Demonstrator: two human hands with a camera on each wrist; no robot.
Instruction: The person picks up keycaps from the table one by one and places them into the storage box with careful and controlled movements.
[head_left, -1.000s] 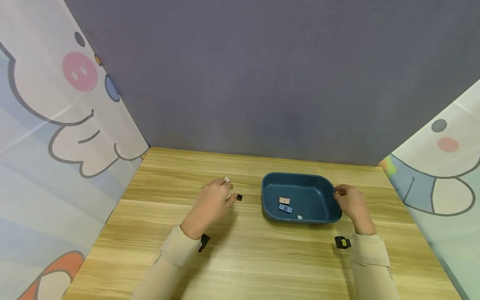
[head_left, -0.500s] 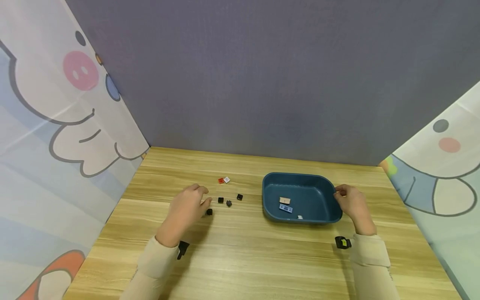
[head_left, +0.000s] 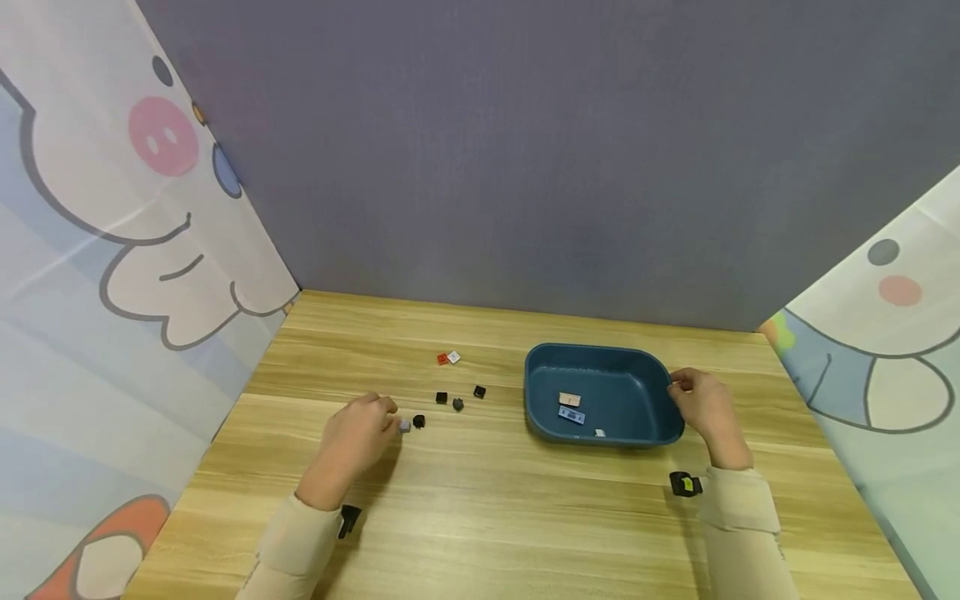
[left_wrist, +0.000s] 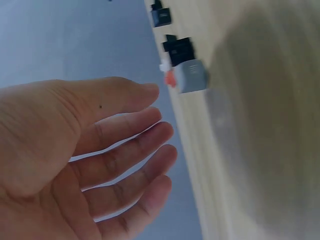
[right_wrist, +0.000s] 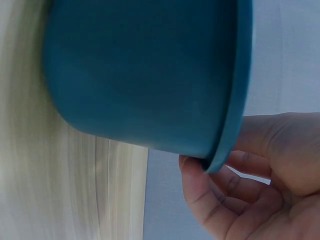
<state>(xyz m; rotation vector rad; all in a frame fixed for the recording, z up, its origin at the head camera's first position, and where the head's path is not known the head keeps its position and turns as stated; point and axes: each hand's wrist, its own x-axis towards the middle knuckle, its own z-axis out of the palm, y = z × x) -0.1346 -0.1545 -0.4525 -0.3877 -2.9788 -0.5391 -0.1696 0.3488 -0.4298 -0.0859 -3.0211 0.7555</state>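
Note:
My left hand (head_left: 358, 433) hovers low over the table at the left, fingers relaxed and nothing held. Just beyond its fingertips lies a small light grey cube-like piece (head_left: 404, 426), seen larger in the left wrist view as a grey piece (left_wrist: 191, 76) past the thumb tip. A small black piece (head_left: 419, 422) sits right beside it. On the other side my right hand (head_left: 701, 408) pinches the rim of a dark blue plastic basin (head_left: 534, 417) at its right end. In the right wrist view the thumb is partly hidden behind the basin's rim (right_wrist: 239, 100).
Further along lie several small pieces: a red one (head_left: 442, 359), a white one (head_left: 453, 357), and dark ones such as the black piece (head_left: 479, 391). In the basin are a beige piece (head_left: 570, 400), a blue piece (head_left: 572, 415) and a small white piece (head_left: 599, 433). A grey panel (head_left: 480, 167) stands behind.
My left hand has drawn back to the left and nearer, uncovering the red and dark pieces and then the grey one. My right hand and the basin have stayed put.

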